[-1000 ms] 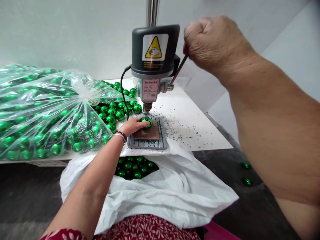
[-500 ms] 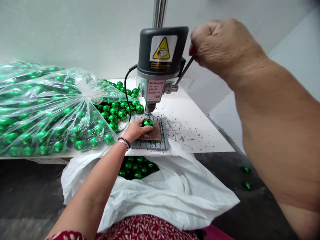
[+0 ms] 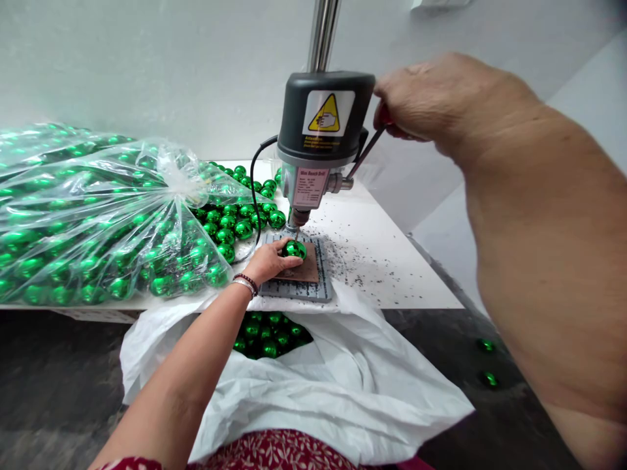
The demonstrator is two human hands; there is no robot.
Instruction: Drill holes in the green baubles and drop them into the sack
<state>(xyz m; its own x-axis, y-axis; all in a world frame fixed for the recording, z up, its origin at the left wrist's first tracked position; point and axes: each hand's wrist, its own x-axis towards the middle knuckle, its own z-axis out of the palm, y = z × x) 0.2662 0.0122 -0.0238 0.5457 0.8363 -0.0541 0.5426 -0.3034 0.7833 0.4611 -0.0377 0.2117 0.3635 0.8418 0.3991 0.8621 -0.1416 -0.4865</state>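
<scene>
A shiny green ball [image 3: 295, 249] rests on a brown board [image 3: 308, 269] over the grey base plate [image 3: 324, 287] of a bench drill [image 3: 327, 117]. My left hand [image 3: 272, 258] is closed on the ball's left and near side, with the thumb in front. Just above the ball is the drill bit; whether it touches or enters the ball is too small to tell. Up at the right, my right hand [image 3: 416, 98] grips the drill's feed lever [image 3: 365, 153] by its upper end.
A clear bag [image 3: 98, 222] of green balls fills the table's left, with loose balls [image 3: 243, 228] beside it. Dark chips lie right of the drill. At the front edge hangs a white bag [image 3: 343, 378] holding balls. Two balls [image 3: 488, 378] are on the floor.
The whole view has shifted, so the drill and table appear slightly lower and further right. Both hands keep their holds on the ball and the lever.
</scene>
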